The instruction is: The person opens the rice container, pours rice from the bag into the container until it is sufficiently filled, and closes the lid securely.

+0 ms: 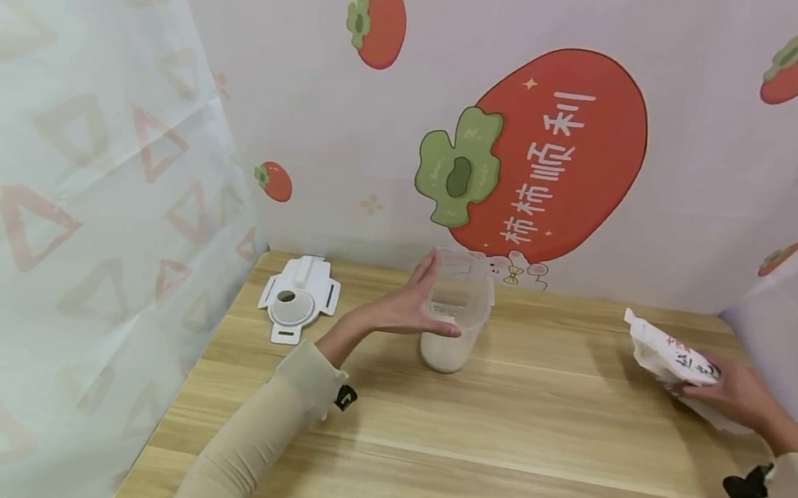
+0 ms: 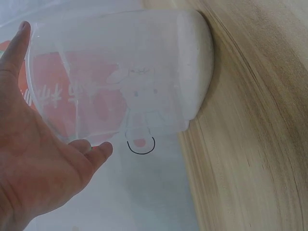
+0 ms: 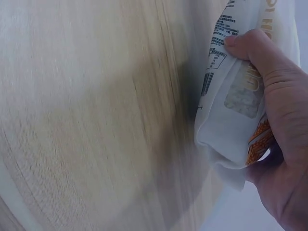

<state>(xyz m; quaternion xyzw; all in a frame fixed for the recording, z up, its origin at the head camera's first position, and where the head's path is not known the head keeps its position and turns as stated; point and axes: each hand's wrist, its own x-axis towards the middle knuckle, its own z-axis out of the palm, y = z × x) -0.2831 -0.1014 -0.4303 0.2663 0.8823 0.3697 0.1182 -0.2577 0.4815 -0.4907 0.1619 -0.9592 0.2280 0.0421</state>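
A clear plastic container (image 1: 460, 303) stands at the back middle of the wooden table (image 1: 492, 463), with a layer of white grains in its bottom. My left hand (image 1: 412, 305) is at its left side, fingers straight and spread; in the left wrist view the left hand (image 2: 43, 125) lies right by the container (image 2: 130, 82), and contact is unclear. At the far right my right hand (image 1: 724, 391) grips a white printed bag (image 1: 668, 356) that rests on the table. The right wrist view shows the right hand (image 3: 269, 110) with thumb and fingers pinched round the bag (image 3: 231, 110).
A white lid (image 1: 297, 299) with a round opening lies flat at the back left of the table. A wall printed with red fruit closes the back, and a pale curtain (image 1: 58, 196) hangs along the left edge.
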